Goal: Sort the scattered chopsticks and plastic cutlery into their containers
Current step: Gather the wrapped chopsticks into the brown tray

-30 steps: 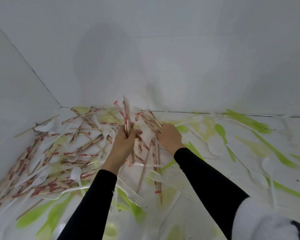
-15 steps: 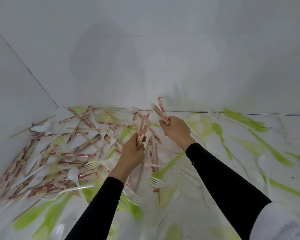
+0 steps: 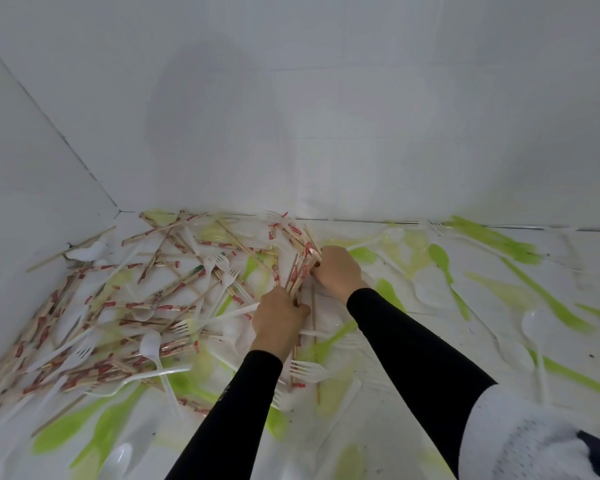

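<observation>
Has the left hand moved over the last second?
Yes. The left hand, gripping chopsticks, has come back toward the person and slightly right, farther from the wall seam.

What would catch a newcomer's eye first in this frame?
The tangled heap of red-printed wrapped chopsticks mixed with white plastic forks, piled toward the left corner. At centre, the left hand and right hand both grip a bundle of chopsticks. Green plastic cutlery lies scattered to the right.
</observation>
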The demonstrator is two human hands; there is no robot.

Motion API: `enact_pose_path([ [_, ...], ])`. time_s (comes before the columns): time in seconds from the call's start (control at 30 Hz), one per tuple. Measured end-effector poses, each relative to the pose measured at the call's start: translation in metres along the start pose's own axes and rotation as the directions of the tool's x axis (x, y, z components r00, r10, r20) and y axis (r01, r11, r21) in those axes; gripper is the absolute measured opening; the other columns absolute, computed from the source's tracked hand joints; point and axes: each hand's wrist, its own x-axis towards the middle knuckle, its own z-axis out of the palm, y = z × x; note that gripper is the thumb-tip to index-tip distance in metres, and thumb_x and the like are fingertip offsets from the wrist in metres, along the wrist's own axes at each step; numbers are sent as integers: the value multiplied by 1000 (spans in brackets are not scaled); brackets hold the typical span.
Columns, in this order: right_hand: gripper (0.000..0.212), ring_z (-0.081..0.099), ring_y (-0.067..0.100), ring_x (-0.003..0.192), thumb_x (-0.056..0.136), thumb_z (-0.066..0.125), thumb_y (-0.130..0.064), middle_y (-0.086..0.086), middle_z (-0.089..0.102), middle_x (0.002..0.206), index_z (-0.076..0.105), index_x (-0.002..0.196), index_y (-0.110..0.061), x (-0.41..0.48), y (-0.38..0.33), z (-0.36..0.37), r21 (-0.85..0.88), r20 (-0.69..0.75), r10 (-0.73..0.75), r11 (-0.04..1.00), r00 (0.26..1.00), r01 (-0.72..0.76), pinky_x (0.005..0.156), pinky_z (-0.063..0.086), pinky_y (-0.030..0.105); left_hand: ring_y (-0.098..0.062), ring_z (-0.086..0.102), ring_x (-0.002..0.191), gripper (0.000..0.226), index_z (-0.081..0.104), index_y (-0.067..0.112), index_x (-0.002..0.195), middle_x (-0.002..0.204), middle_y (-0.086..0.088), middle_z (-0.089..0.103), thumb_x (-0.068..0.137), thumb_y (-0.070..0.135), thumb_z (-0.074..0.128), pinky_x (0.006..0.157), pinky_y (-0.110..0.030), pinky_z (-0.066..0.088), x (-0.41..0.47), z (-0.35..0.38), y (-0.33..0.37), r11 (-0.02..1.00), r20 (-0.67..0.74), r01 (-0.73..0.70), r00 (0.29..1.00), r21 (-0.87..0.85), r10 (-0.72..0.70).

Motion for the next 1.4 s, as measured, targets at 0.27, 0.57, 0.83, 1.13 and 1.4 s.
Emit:
enact_pose_path([
  [0.27,20,52,20,63,90,57,-32,3,55,79,49,91,-13,-20,25,-39,348,-1,92,934,996,-86,54,42,28,-15,46,64,28,45,12,79,74,0,47,89,30,64,57,-30,36,2,-13,0,997,52,5,999,-75,-1],
  [0.57,15,56,20,47,93,54,-21,8,56,76,48,96,-8,-61,7,-38,738,196,143,630,970,-242,43,45,26,-6,64,100,14,55,17,111,96,13,75,101,27,52,80,-28,49,-16,-56,-5,759,-13,-151,983,-634,185],
  [0.83,28,63,29,95,90,61,-37,3,57,92,58,100,-11,-73,-12,7,31,98,73,997,992,-77,70,42,30,-21,64,73,24,54,10,102,81,-10,59,104,32,45,64,-29,54,-41,-79,-17,367,-286,-288,956,-884,62],
  [1.13,22,63,24,76,91,56,-32,7,66,86,53,90,-11,-74,-2,-9,511,-106,191,852,976,-111,68,51,36,-18,55,60,26,59,5,82,68,-6,57,90,28,69,50,-16,42,-22,-41,-29,930,-139,-232,970,-286,199],
  [1.4,11,48,15,56,103,44,-21,12,55,75,42,104,-10,-105,0,-69,609,-540,30,704,841,366,47,39,23,-22,53,67,18,48,10,80,71,1,46,85,14,64,47,-24,31,-2,-16,-10,989,10,-139,990,50,139],
])
